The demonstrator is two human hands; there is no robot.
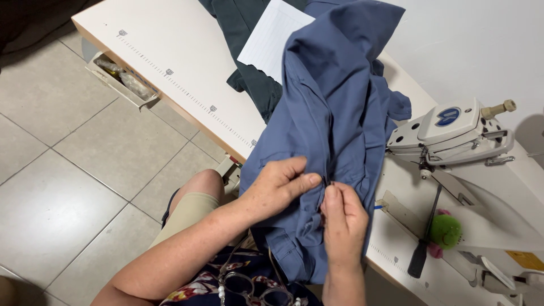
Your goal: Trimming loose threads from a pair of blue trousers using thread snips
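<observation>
- Head view: the left hand (277, 187) and the right hand (343, 218) meet on a blue garment (334, 113) that hangs from the table (187, 62) down to the person's lap.
- The left fingers are closed in a pinch on a fold of the cloth, thumb pointing to 3 o'clock; it seems they keep the cloth tight.
- The right fingers are also closed, the tips pressed together on the seam at 12 o'clock of that hand, probably on a thread or a small part, which I cannot make out.
- A dark green garment (249, 73) and a white lined paper (272, 37) lie at 11 o'clock of the blue one.
- The sewing machine (453, 130) stands at 3 o'clock, with a green pincushion (445, 230) below it, close for easy reach.
- Glasses (249, 286) hang at the chest at 6 o'clock, partly cut off.
- A small drawer (122, 79) under the table edge is open; its contents are not clear.
</observation>
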